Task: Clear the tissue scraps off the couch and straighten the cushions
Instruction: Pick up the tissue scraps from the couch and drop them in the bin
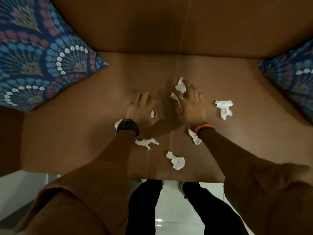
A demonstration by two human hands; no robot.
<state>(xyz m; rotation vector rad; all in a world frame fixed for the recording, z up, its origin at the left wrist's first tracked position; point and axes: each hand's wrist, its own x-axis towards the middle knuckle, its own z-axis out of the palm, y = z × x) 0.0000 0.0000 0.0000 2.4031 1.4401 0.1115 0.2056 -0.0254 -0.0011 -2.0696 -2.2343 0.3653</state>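
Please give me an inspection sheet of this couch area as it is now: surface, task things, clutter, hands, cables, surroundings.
Surface: brown couch seat, centre seam visible.
Task things: several white tissue scraps on the seat, one far right, one near the front edge; patterned cushion at left, another at right.
Clutter: nothing seen besides the scraps.
Hands: left hand with a scrap under the palm; right hand touching a scrap at its fingertips; grip unclear.
Cables: nothing seen.
Surroundings: white tiled floor.
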